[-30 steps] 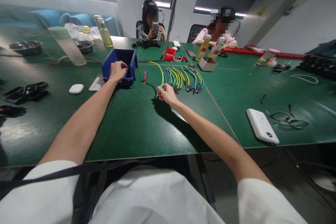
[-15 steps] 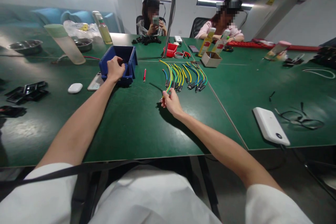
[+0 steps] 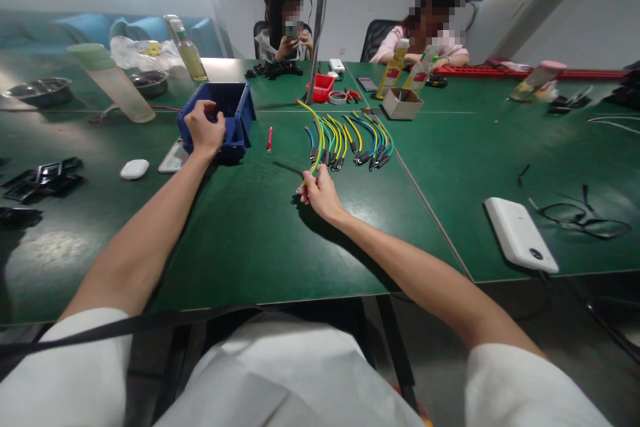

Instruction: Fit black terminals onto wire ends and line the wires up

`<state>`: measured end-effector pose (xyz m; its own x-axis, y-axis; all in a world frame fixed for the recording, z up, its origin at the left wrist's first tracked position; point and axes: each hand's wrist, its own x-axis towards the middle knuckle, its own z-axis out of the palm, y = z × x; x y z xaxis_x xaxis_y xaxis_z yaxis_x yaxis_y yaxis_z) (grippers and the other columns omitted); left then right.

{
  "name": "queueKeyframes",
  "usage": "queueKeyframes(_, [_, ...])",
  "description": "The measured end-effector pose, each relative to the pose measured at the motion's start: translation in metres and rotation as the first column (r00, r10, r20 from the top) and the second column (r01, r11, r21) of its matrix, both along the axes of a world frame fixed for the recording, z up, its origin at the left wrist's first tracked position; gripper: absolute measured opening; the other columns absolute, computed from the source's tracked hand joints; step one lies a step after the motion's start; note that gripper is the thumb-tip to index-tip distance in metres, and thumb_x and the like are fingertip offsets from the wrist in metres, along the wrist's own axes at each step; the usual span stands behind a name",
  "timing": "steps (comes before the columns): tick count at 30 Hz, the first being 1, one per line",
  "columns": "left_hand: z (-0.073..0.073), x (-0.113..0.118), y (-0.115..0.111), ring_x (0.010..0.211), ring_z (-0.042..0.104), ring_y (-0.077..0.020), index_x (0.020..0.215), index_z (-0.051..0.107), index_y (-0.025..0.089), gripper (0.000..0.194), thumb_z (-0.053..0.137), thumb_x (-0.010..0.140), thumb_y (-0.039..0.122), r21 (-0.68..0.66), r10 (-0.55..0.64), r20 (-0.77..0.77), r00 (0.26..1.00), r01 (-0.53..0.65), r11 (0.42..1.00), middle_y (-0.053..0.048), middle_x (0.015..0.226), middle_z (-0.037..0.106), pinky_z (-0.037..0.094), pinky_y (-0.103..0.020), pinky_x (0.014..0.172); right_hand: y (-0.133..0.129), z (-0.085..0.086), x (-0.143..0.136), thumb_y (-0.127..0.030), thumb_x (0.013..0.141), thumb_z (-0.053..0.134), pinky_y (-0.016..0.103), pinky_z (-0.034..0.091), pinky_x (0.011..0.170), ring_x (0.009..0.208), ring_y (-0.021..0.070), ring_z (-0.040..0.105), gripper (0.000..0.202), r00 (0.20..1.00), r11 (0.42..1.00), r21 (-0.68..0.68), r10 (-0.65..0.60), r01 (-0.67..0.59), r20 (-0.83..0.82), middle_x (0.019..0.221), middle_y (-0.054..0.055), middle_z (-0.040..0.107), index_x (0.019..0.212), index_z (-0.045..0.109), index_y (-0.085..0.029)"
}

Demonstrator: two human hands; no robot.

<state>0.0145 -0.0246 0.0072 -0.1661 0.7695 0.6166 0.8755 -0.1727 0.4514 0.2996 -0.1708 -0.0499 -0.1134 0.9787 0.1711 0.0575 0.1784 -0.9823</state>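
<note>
a yellow-and-green striped wire point(image 3: 314, 140) rises in an arc off the green work table point(image 3: 260, 233), its near end pinched between the fingers of the right hand point(image 3: 318, 191), which is closed around it near the table's middle. the wire's far end curves back toward the table's centre seam, just left of a row of short yellow, green and blue wires with black end sleeves point(image 3: 357, 143) laid side by side on the table surface, beside the held one.

the left hand point(image 3: 203, 128) is stretched out to the near edge of a blue plastic parts bin point(image 3: 233, 110), fingers curled over its rim and into it; whether they hold anything inside cannot be told. a small red pen-like stick point(image 3: 269, 139) lies between the bin and the wires. left of the bin sit a flat phone point(image 3: 173, 157) and a white oval case point(image 3: 134, 169), with black plastic frames point(image 3: 45, 173) further left.

on the right part of the table lie a white power bank point(image 3: 520, 233) and a loose black cable point(image 3: 580, 217). at the far side sit a small cardboard box point(image 3: 403, 103), a red tray point(image 3: 323, 87), and two other people facing this way.
</note>
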Motion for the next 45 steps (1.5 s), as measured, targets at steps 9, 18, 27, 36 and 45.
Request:
queueKeyframes(9, [-0.006,0.038,-0.048,0.092,0.054,-0.0112,0.118,0.053,0.008,0.027,0.052,0.094,0.023,0.032,-0.157,-0.08,0.984,0.16,0.987,-0.005,0.112,0.06,0.042,-0.029,0.094,0.001,0.0,0.002,-0.043,0.095,0.042,0.018,0.038,0.042,0.042,0.0086,0.05,0.021,0.998,0.999,0.036,-0.031,0.029,0.054,0.059,-0.008,0.055,0.094,0.035,-0.024])
queueKeyframes(18, [-0.009,0.08,-0.115,0.094,0.065,-0.0168,0.1,0.063,0.016,0.017,0.061,0.086,0.025,0.148,-0.447,-0.002,0.895,0.442,0.885,-0.007,0.108,0.068,0.054,-0.029,0.084,0.002,-0.002,0.003,-0.049,0.095,0.041,0.019,0.037,0.046,0.046,0.0104,0.051,0.025,0.995,0.995,0.048,-0.092,0.089,0.048,0.059,-0.007,0.055,0.097,0.035,-0.024])
queueKeyframes(27, [-0.031,0.106,-0.161,0.084,0.067,-0.0161,0.093,0.066,0.02,0.011,0.061,0.083,0.021,0.091,-0.561,0.058,0.826,0.555,0.827,-0.004,0.1,0.072,0.054,-0.03,0.072,0.0,0.0,0.004,-0.053,0.094,0.041,0.017,0.036,0.04,0.039,0.0092,0.047,0.029,0.992,0.992,0.024,-0.127,0.127,-0.002,0.056,-0.009,0.053,0.097,0.033,-0.025])
queueKeyframes(36, [-0.039,0.098,-0.162,0.082,0.066,-0.0162,0.094,0.065,0.023,0.013,0.063,0.082,0.017,0.051,-0.619,0.036,0.785,0.617,0.785,-0.002,0.089,0.071,0.054,-0.031,0.072,0.001,-0.003,0.003,-0.057,0.093,0.043,0.018,0.037,0.036,0.037,0.0094,0.048,0.033,0.994,0.995,-0.012,-0.102,0.102,-0.025,0.056,-0.009,0.056,0.098,0.033,-0.026])
queueKeyframes(45, [-0.04,0.098,-0.159,0.086,0.067,-0.0183,0.095,0.067,0.025,0.014,0.062,0.083,0.02,-0.005,-0.669,0.061,0.741,0.67,0.742,-0.003,0.092,0.071,0.056,-0.035,0.08,-0.001,-0.002,0.0,-0.057,0.091,0.047,0.02,0.04,0.041,0.043,0.0108,0.053,0.033,0.993,0.993,0.031,-0.112,0.113,-0.033,0.059,-0.007,0.058,0.095,0.034,-0.026])
